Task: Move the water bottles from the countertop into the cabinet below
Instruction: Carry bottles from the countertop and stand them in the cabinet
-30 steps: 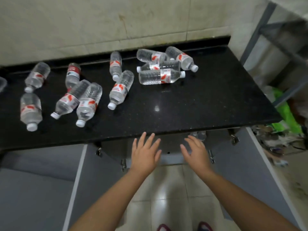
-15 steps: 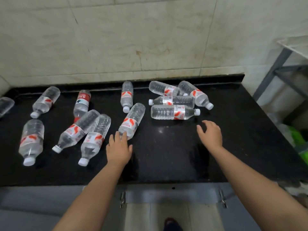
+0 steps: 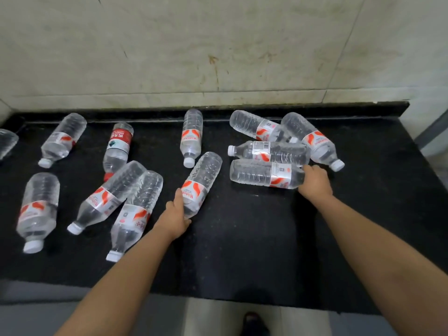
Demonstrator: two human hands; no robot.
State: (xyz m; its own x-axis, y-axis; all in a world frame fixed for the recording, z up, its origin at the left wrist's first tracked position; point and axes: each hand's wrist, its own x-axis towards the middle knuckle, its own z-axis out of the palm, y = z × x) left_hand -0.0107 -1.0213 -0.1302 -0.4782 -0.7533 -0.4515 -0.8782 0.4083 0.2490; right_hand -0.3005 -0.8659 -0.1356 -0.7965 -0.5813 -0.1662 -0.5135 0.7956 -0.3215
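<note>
A pale tiled wall [image 3: 218, 44] is filling the top of the view, stained here and there. Below it the black stone bench [image 3: 254, 238] is stretching from edge to edge, and every bottle is lying on its side on it.

At the right rear, four bottles are clustering together. The right hand [image 3: 314, 181] is curling round the cap end of the nearest of them, the front right bottle [image 3: 264, 174], which is lying crosswise with its base pointing left. Just behind it the second crosswise bottle [image 3: 269, 151] is lying with its white cap to the left, and the two angled bottles [image 3: 312, 139] behind are leaning against each other.

At the middle, the left hand [image 3: 175, 215] is gripping the neck end of the centre bottle [image 3: 202, 183], thumb along its label; its cap is hidden by the hand. Behind it the rear middle bottle [image 3: 191, 138] is lying with its cap toward the viewer.

To the left, a touching pair of bottles [image 3: 123, 204] is lying slantwise, caps toward the front edge. The red-labelled bottle [image 3: 117, 149] is lying behind them, its red cap seemingly tucked against the pair. The far left front bottle [image 3: 37, 212] and the far left rear bottle [image 3: 61, 140] are lying apart from the rest, and one more bottle [image 3: 7, 143] is being cut off by the left edge.

A dark shoe [image 3: 253, 321] is showing on the floor below the bench.
</note>
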